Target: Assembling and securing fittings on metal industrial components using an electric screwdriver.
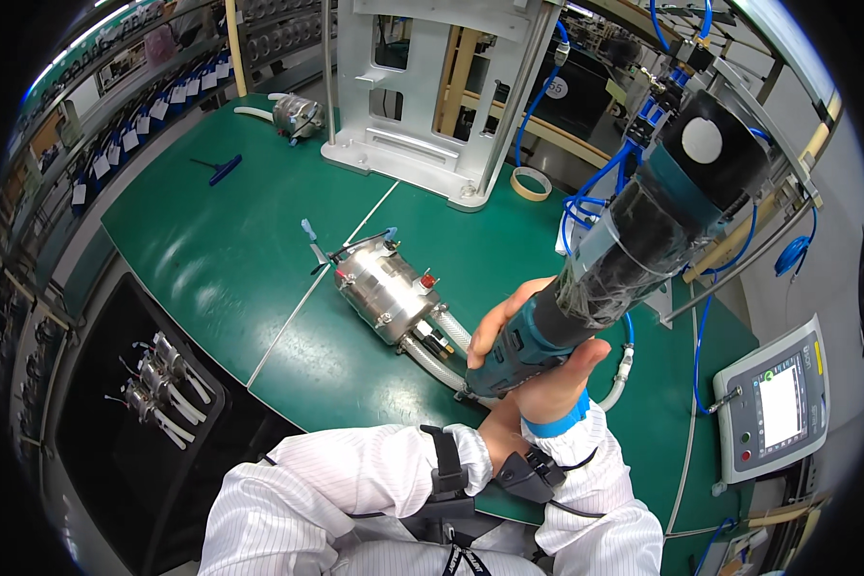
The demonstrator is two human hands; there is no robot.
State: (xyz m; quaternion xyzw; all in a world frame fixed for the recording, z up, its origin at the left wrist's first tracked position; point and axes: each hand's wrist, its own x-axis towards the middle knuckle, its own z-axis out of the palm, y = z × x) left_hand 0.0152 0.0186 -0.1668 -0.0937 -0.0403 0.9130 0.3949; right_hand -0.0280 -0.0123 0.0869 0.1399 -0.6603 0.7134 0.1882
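Observation:
Both my hands hold a teal and black power screwdriver (pixel 634 230), which slants from the upper right down to the table. My left hand (pixel 496 324) wraps its fingers around the teal grip from the left. Below the grip, my right hand (pixel 568 376), with a blue band at the wrist, closes around it. The tool's tip points down beside the clear braided hoses (pixel 432 357) of a shiny metal cylinder (pixel 386 290), which lies on the green table mat (pixel 211 250). A small red part sits on top of the cylinder.
A white metal frame (pixel 432 106) stands at the back, with a tape roll (pixel 531 182) and blue tubing (pixel 595 192) to its right. A second metal cylinder (pixel 298 115) and a blue T-handle tool (pixel 223 170) lie far left. A black tray (pixel 163 384) holds more parts; a control screen (pixel 778 403) is on the right.

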